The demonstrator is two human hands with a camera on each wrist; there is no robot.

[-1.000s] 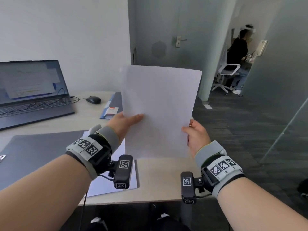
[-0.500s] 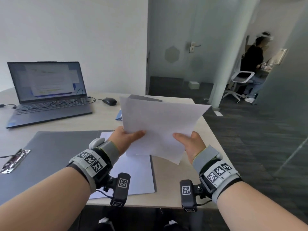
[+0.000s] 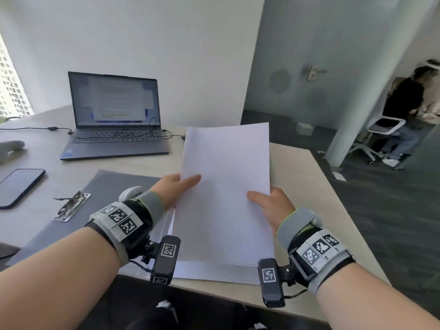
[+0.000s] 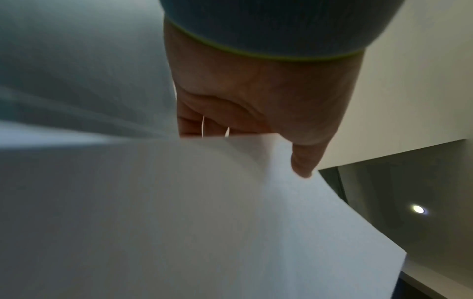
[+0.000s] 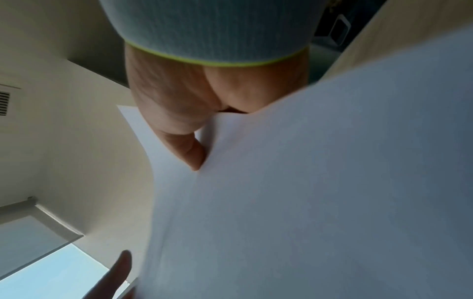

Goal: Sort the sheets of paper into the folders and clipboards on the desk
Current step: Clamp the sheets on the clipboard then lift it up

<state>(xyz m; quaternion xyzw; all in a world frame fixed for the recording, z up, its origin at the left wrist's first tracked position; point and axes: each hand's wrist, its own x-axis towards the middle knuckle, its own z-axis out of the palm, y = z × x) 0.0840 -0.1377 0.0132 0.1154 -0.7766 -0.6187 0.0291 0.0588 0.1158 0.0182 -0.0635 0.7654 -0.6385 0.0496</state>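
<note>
Both hands hold a thin stack of blank white paper (image 3: 226,186) above the desk's near edge, long side running away from me. My left hand (image 3: 177,186) pinches its left edge, thumb on top, fingers hidden beneath. My right hand (image 3: 266,202) pinches the right edge the same way. The left wrist view shows the paper (image 4: 204,212) under the thumb, and the right wrist view shows the paper (image 5: 307,192) bowed beside that thumb. Beneath lies an open grey folder (image 3: 100,194) with a metal clip (image 3: 71,206) and white sheets (image 3: 214,272) on its right half.
An open laptop (image 3: 114,120) with cables stands at the back of the desk (image 3: 321,194). A dark phone (image 3: 19,186) lies at the left. The desk's right edge drops to dark carpet. A person sits on a white chair (image 3: 385,129) beyond a pillar.
The paper has come down from upright in front of me to lying nearly flat over the open folder. My view has swung left and down, showing more of the desk.
</note>
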